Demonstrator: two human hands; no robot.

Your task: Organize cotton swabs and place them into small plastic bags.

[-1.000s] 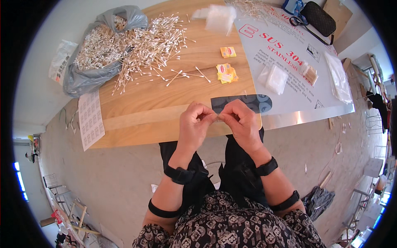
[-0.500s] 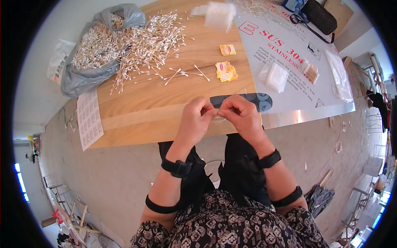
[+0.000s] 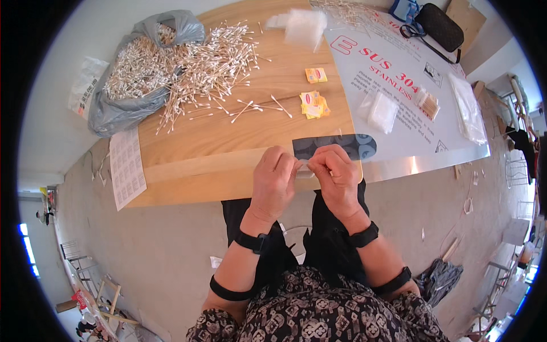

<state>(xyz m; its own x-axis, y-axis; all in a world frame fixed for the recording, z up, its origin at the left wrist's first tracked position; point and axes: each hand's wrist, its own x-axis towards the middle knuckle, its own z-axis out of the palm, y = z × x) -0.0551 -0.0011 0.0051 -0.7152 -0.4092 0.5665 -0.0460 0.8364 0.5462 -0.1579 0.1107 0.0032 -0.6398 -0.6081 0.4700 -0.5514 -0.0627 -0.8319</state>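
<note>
Left hand (image 3: 272, 183): grip closed, thumb and fingers pinching one side of a small translucent film piece (image 3: 305, 173); right hand (image 3: 339, 181): grip closed, pinching the opposite side. The film piece sits between both hands at the near edge of the worktop (image 3: 211, 174); a dark patterned strip (image 3: 364, 146) lies just beyond; cotton swabs (image 3: 213, 60) lie well apart, farther left.

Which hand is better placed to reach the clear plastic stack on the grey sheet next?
Probably the right hand: the clear plastic stack lies ahead on its side, nearer to it, while the left hand would need to reach across. Both seem to pinch a small clear item, though.
</note>
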